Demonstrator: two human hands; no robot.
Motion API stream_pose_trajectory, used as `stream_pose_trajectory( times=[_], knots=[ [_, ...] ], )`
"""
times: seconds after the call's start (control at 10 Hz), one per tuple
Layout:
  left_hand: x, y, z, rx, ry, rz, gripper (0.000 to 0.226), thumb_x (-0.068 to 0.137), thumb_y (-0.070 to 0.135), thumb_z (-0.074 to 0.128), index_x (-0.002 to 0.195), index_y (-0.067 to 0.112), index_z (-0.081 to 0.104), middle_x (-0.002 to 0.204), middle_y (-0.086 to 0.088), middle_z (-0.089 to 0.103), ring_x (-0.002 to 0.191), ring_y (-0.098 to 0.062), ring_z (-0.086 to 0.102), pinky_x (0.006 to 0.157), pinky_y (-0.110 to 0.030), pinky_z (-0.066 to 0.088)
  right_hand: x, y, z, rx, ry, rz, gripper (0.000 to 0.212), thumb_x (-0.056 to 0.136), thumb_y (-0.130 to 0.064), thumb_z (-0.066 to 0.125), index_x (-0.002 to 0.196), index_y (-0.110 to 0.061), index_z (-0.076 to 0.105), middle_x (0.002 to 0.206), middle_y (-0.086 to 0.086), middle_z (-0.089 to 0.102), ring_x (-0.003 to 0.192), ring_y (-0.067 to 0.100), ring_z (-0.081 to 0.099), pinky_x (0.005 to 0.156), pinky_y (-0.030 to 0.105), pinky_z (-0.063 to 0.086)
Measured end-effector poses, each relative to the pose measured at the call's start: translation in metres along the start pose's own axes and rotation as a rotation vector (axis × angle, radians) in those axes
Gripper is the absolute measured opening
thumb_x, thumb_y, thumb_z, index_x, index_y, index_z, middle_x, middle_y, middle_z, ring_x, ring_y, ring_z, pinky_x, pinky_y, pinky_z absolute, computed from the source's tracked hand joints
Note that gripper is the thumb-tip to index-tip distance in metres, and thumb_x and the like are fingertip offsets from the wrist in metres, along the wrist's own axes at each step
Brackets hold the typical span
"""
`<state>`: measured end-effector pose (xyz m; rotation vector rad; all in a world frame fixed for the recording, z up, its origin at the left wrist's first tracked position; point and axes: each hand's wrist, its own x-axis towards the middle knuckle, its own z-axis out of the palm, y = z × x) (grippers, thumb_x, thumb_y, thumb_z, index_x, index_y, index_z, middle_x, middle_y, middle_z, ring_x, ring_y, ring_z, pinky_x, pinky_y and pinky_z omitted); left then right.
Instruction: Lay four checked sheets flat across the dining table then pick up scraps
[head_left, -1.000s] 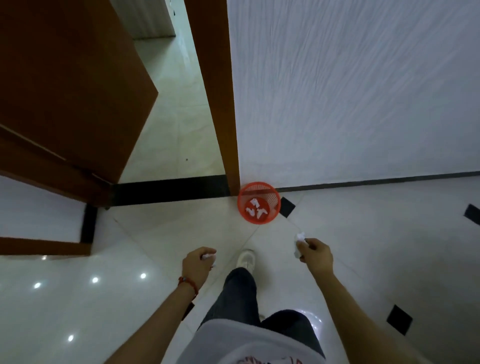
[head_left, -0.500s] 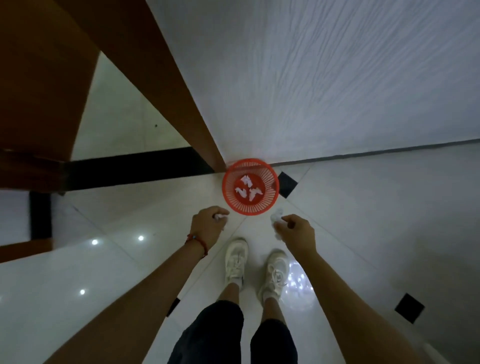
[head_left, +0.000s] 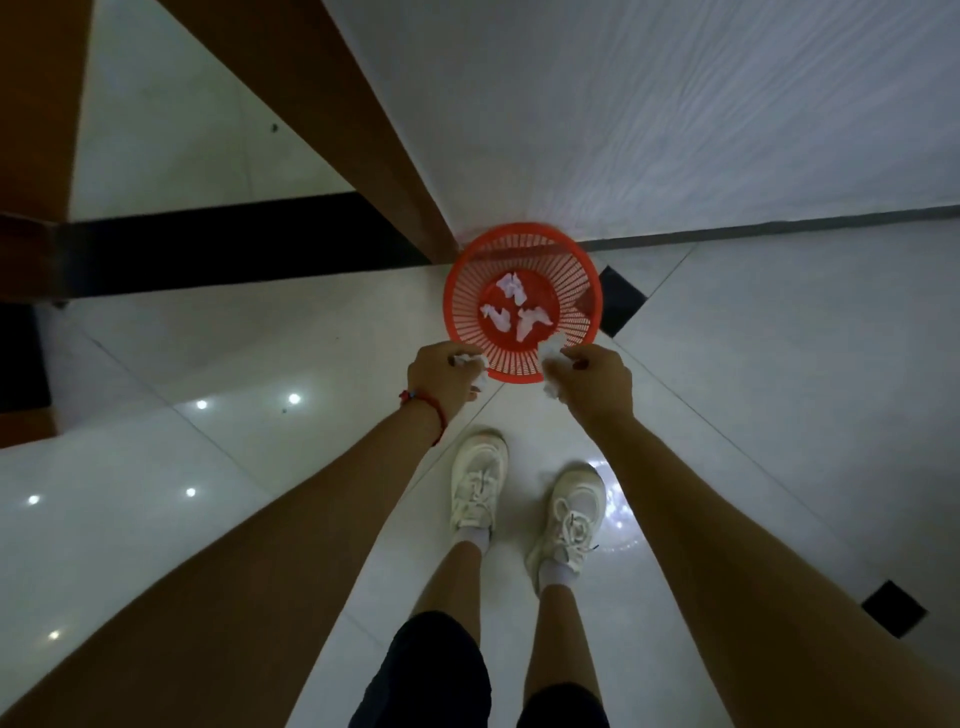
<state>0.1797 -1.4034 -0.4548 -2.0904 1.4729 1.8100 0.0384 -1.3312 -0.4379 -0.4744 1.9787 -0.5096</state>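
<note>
Fingers of both hands curl tight around crumpled white paper scraps: the left hand (head_left: 441, 376) grips one wad (head_left: 470, 364), the right hand (head_left: 597, 382) another (head_left: 550, 356), both held at the near rim of one round orange mesh basket (head_left: 462, 291) standing on the glossy white tiled floor (head_left: 260, 338) against the wall (head_left: 675, 104). Two white sneakers (head_left: 478, 480) stand below. Three more scraps (head_left: 511, 286) lie inside the basket. One red bracelet (head_left: 431, 408) circles the left wrist.

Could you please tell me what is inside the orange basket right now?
Three crumpled white scraps lie on the basket floor. Both hands cover its near rim, so anything beneath them is hidden.
</note>
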Motion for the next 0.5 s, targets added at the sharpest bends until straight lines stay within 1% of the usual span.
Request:
stream_pose_trajectory(
  times=[0.1, 0.2, 0.3, 0.4, 0.5],
  knots=[
    [0.010, 0.013, 0.001, 0.012, -0.021, 0.020, 0.025, 0.086, 0.011, 0.059, 0.109, 0.002, 0.062, 0.114, -0.021, 0.063, 0.092, -0.031, 0.065, 0.063, -0.022, 0.057, 0.010, -0.006, 0.002, 0.022, 0.002, -0.016, 0.018, 0.089, -0.018, 0.054, 0.077, -0.007, 0.061, 0.067, -0.007, 0.056, 0.060, 0.007, 0.055, 0.046, 0.002, 0.041],
    [0.015, 0.028, 0.003, 0.033, -0.104, 0.022, 0.035, 0.087, 0.018, 0.056, 0.121, 0.011, 0.053, 0.123, -0.016, 0.058, 0.105, -0.034, 0.061, 0.086, -0.040, 0.055, 0.013, -0.013, 0.002, 0.103, 0.029, -0.001, 0.032, 0.089, -0.025, 0.056, 0.115, -0.005, 0.057, 0.104, 0.006, 0.064, 0.090, 0.022, 0.065, 0.073, 0.014, 0.053],
    [0.009, 0.040, 0.002, 0.107, -0.195, 0.040, 0.039, 0.088, 0.026, 0.054, 0.125, 0.015, 0.047, 0.122, -0.011, 0.057, 0.110, -0.031, 0.056, 0.095, -0.046, 0.048, 0.008, -0.020, -0.006, 0.071, 0.024, 0.035, 0.038, 0.091, -0.030, 0.053, 0.121, -0.008, 0.054, 0.118, 0.012, 0.064, 0.100, 0.028, 0.065, 0.086, 0.034, 0.053],
    [-0.007, 0.042, -0.002, 0.180, -0.192, 0.055, 0.034, 0.090, 0.021, 0.051, 0.121, 0.006, 0.052, 0.104, -0.008, 0.057, 0.102, -0.028, 0.056, 0.094, -0.045, 0.048, -0.005, -0.020, -0.018, 0.039, 0.033, 0.048, 0.035, 0.093, -0.028, 0.050, 0.118, -0.005, 0.057, 0.115, 0.014, 0.066, 0.099, 0.029, 0.065, 0.090, 0.037, 0.051],
    [-0.034, 0.043, -0.012, 0.317, -0.113, 0.062, 0.032, 0.091, 0.021, 0.049, 0.117, 0.005, 0.057, 0.113, -0.014, 0.063, 0.105, -0.030, 0.058, 0.093, -0.042, 0.050, -0.029, -0.023, -0.033, 0.032, 0.062, 0.084, 0.036, 0.093, -0.028, 0.050, 0.118, -0.003, 0.057, 0.116, 0.016, 0.065, 0.100, 0.030, 0.064, 0.095, 0.043, 0.049]
  ],
)
